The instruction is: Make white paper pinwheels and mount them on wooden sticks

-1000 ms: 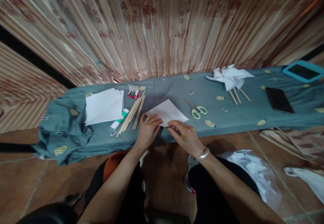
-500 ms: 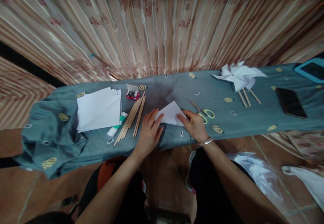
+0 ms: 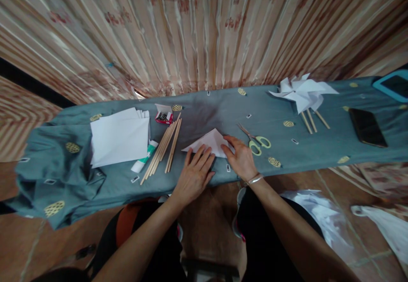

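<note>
A white sheet of paper (image 3: 213, 139), folded into a triangle, lies near the front edge of the cloth-covered table. My left hand (image 3: 195, 172) rests with outstretched fingers on its lower left side, pressing it against the cloth. At the right corner, the thumb and fingers of my right hand (image 3: 241, 158) pinch the paper. Just beyond my right hand lie scissors (image 3: 256, 139) with light green handles, blades pointing to the back left. Several wooden sticks (image 3: 162, 148) lie left of the paper.
A stack of white paper (image 3: 119, 139) sits at the left, with a green and white tube (image 3: 145, 156) beside it. Behind the sticks stands an open red box (image 3: 163, 116) of small metal pieces. Paper pinwheels (image 3: 302, 93), a black phone (image 3: 367, 127) and a blue-framed device (image 3: 393, 86) lie right.
My left hand has slid a little toward me and to the right, now lying flatter on the paper. The paper's left point shows now. My right hand has shifted slightly left.
</note>
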A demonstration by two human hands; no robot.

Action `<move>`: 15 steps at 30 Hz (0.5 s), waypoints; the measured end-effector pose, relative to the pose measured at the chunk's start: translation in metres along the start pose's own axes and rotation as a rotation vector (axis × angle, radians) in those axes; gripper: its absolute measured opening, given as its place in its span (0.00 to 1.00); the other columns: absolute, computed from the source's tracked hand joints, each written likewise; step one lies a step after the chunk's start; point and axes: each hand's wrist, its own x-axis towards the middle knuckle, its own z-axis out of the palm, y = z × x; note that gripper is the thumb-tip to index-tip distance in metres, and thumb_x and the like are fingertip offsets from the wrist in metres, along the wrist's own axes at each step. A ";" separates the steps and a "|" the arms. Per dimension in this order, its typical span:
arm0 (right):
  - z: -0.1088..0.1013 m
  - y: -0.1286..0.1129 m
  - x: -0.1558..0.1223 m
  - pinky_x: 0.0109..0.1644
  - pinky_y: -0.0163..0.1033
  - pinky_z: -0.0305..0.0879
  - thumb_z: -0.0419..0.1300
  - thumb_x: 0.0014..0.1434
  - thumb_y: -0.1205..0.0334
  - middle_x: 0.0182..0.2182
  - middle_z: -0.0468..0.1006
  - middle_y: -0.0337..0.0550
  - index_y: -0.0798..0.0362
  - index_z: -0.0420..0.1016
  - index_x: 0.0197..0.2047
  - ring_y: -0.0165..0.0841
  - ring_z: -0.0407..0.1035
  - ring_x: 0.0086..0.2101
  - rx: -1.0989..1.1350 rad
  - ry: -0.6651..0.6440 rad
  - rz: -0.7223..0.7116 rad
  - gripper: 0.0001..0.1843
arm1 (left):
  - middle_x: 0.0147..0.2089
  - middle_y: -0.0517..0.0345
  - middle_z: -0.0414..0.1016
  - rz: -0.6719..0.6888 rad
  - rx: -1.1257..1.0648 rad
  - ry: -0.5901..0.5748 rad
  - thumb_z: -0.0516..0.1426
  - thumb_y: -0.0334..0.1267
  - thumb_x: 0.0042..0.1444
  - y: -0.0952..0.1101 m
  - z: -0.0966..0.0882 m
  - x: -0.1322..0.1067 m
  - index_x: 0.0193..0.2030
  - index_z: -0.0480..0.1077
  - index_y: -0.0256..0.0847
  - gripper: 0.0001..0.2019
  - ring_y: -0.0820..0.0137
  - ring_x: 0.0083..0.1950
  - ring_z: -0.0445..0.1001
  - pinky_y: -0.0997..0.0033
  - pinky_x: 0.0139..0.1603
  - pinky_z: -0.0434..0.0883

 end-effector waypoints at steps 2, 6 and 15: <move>0.002 0.001 0.000 0.54 0.48 0.66 0.52 0.62 0.58 0.46 0.80 0.50 0.54 0.75 0.49 0.42 0.72 0.47 -0.017 0.002 -0.044 0.17 | 0.66 0.43 0.63 -0.014 0.015 -0.009 0.50 0.41 0.64 0.000 0.000 0.000 0.64 0.61 0.36 0.23 0.55 0.71 0.54 0.41 0.69 0.49; 0.003 0.001 0.000 0.55 0.47 0.66 0.52 0.62 0.60 0.46 0.79 0.51 0.56 0.75 0.49 0.42 0.71 0.47 -0.036 -0.001 -0.067 0.16 | 0.67 0.42 0.62 -0.029 0.035 -0.018 0.50 0.43 0.64 0.000 0.000 0.001 0.64 0.60 0.34 0.24 0.53 0.70 0.55 0.40 0.69 0.50; 0.005 0.002 0.000 0.55 0.48 0.65 0.51 0.62 0.61 0.46 0.79 0.51 0.55 0.74 0.49 0.42 0.71 0.47 -0.038 0.007 -0.064 0.16 | 0.67 0.43 0.62 -0.022 0.028 -0.040 0.50 0.42 0.64 0.001 -0.001 0.002 0.65 0.59 0.37 0.24 0.54 0.71 0.54 0.37 0.69 0.45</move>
